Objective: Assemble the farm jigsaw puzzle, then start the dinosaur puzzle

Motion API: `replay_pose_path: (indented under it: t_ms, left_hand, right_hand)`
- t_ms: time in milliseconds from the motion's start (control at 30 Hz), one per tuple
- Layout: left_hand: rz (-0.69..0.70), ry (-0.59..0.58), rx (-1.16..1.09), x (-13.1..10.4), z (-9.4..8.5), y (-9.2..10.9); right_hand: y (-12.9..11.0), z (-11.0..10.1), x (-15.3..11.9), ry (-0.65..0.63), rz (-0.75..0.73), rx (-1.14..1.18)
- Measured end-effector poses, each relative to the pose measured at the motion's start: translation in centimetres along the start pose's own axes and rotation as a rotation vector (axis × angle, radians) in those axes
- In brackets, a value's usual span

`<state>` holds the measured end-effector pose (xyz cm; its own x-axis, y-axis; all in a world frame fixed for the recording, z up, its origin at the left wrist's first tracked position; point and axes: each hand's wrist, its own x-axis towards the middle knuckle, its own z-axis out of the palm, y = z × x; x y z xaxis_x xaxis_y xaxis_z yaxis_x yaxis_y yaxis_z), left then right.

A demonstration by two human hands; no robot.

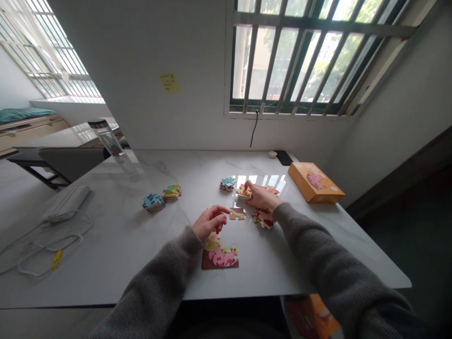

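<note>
My left hand (212, 222) hovers over the upper part of a partly joined jigsaw puzzle (222, 258) with a pink animal picture. Its fingers are loosely bent and apart, and I see nothing held in them. The index fingertip is close to a loose puzzle piece (238, 213) lying flat. Farther right, my right hand (260, 196) has its thumb and fingers closed round puzzle pieces (243, 192) on the table. More pieces lie partly hidden behind this hand. A heap of brown and pink pieces (263, 218) sits beneath the right wrist.
Blue puzzle pieces (227, 183) are stacked behind the hands; another blue stack (153, 202) and a yellow-green stack (172, 192) stand left. An orange box (315, 182) lies at the back right, near a black phone-like slab (283, 157). White cable (49, 270) and a bottle (108, 137) are left.
</note>
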<state>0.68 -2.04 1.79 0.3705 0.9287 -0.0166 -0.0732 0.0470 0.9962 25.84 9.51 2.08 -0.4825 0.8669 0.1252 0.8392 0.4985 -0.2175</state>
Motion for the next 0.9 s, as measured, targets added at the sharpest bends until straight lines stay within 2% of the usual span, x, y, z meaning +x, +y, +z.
replay_pose_path:
  t_ms: [167,267,433,567,700,900]
  left_hand:
    - [0.053,0.003,0.171,0.3,0.3,0.1]
    - [0.159,0.002,0.486,1.5,0.5,0.9]
    - [0.471,0.019,1.153,6.3,0.5,2.4]
    - [0.526,-0.097,1.564,10.3,0.8,2.6]
    - [0.526,-0.179,1.721,12.5,1.5,2.2]
    - [0.597,-0.178,1.740,13.7,1.8,1.6]
  right_hand:
    - [-0.1,-0.2,0.3,-0.031,0.021,-0.021]
    - [-0.3,-0.3,0.3,-0.030,0.017,-0.034]
    - [-0.3,-0.6,0.2,-0.064,0.043,0.009]
    - [0.1,-0.7,0.4,-0.072,0.030,0.049]
    - [0.2,-0.8,0.7,-0.081,0.034,0.061]
    - [-0.2,-1.2,0.6,-0.056,0.053,0.068]
